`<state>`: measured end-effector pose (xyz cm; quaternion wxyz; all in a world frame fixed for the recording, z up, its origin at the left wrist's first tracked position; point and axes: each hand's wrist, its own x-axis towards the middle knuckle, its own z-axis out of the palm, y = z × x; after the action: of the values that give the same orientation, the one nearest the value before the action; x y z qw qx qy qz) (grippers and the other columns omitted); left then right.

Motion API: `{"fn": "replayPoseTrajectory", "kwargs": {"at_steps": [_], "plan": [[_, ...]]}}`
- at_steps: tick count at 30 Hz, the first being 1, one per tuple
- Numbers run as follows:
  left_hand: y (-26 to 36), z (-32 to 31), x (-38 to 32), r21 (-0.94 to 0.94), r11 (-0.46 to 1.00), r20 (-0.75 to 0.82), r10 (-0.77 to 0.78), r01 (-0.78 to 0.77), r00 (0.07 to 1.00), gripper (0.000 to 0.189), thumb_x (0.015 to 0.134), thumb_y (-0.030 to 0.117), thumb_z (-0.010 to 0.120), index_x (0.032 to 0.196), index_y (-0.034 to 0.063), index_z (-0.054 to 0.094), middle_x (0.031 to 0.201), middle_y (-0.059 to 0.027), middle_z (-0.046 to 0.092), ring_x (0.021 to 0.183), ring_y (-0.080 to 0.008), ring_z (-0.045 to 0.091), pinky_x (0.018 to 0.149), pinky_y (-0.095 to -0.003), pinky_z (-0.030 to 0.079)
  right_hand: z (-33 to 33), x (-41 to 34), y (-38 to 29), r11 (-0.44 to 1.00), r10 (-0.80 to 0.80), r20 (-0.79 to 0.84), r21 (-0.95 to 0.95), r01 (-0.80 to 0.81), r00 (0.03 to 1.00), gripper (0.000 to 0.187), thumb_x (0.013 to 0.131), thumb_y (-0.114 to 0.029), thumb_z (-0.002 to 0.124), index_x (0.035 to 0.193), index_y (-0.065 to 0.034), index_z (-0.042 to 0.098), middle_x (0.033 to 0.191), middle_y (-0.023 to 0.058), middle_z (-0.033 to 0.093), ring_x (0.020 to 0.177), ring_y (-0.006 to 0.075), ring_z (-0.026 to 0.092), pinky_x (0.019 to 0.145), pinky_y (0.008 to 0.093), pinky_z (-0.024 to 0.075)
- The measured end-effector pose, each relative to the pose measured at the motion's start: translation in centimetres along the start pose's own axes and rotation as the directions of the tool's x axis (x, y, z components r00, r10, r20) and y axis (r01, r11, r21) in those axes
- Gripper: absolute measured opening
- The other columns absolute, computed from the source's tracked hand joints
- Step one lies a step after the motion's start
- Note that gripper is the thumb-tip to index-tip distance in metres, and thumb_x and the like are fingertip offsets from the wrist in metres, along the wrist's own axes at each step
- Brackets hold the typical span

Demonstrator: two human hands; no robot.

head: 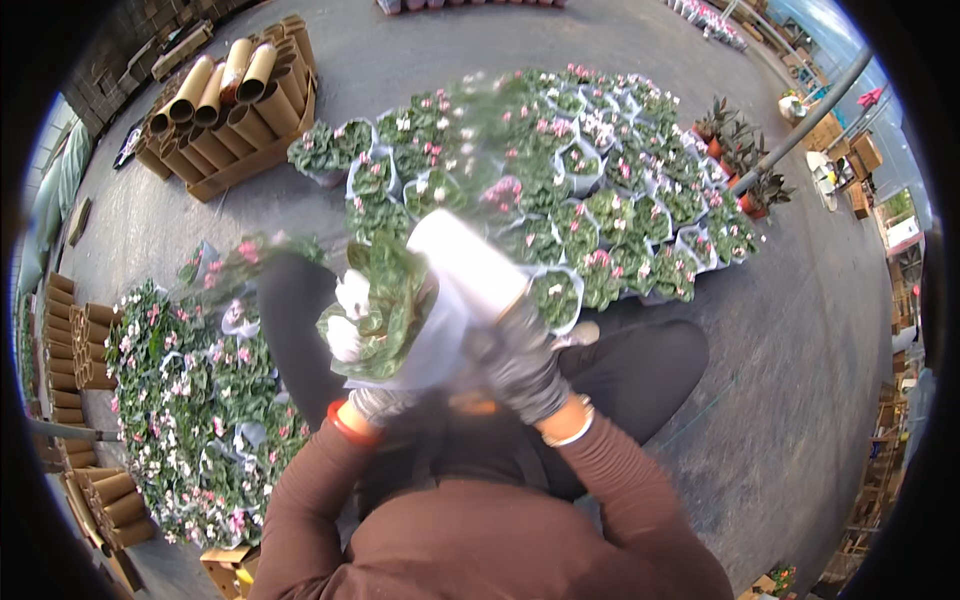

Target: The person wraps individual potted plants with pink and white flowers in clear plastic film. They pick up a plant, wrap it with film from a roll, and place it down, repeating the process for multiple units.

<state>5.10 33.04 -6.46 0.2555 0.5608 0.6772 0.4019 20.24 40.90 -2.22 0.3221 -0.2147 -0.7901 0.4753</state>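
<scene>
My left hand (384,405), in a grey glove, holds a cyclamen (386,315) with white blooms, tilted to the left. A translucent white plastic sleeve (439,337) surrounds its leaves and hides most of that hand; any pot is hidden too. In the grey glove of my right hand (529,367) is a blurred white tube (466,262) with a brownish rim at its lower end. The tube slants up and left, overlapping the right side of the plant in view; whether they touch I cannot tell.
Sleeved cyclamens (600,217) crowd the floor ahead, with another group (195,405) at left. Cardboard tubes (225,112) fill a carton (247,169) at upper left. More brown tubes (120,502) lie far left. A slanting metal pole (806,124) stands beside potted plants (761,191).
</scene>
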Motion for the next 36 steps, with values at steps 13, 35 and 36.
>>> {"fn": "replayPoseTrajectory", "kwargs": {"at_steps": [13, 35, 36], "plan": [[0.2, 0.3, -1.5, -0.729, 0.653, 0.183, -0.105, 0.207, 0.978, 0.029, 0.091, 0.014, 0.065, 0.116, 0.0007, 0.057, 0.098, -0.0049, 0.065, 0.091, -0.0151, 0.063, 0.084, -0.0287, 0.052, -0.7, 0.2, 0.9, 0.969, -0.131, 0.159, 0.231, 0.092, 0.979, 0.066, 0.092, -0.014, 0.069, 0.146, 0.0025, 0.035, 0.140, 0.0144, 0.050, 0.119, 0.0238, 0.057, 0.096, 0.0361, 0.0535], [-5.0, -0.7, 2.6, -0.700, 0.714, 0.045, 0.068, -0.018, 0.997, 0.057, 0.081, 0.016, 0.080, 0.130, -0.0006, 0.057, 0.122, -0.0099, 0.065, 0.107, -0.0165, 0.064, 0.089, -0.0318, 0.054, -1.5, -4.4, 7.4, 0.869, 0.439, -0.077, 0.291, -0.401, 0.895, 0.055, 0.096, -0.028, 0.060, 0.140, 0.0026, 0.045, 0.128, 0.0159, 0.058, 0.105, 0.0251, 0.063, 0.089, 0.0319, 0.0535], [-5.1, -0.4, 3.0, -0.645, 0.764, -0.019, 0.013, -0.022, 1.000, 0.054, 0.082, 0.017, 0.080, 0.128, -0.0009, 0.058, 0.118, -0.0093, 0.066, 0.104, -0.0160, 0.065, 0.086, -0.0315, 0.055, -1.7, -6.0, 6.6, 0.887, 0.436, -0.054, 0.195, -0.419, 0.898, 0.054, 0.097, -0.025, 0.057, 0.143, 0.0003, 0.042, 0.131, 0.0153, 0.056, 0.106, 0.0255, 0.062, 0.088, 0.0305, 0.0536]]}}
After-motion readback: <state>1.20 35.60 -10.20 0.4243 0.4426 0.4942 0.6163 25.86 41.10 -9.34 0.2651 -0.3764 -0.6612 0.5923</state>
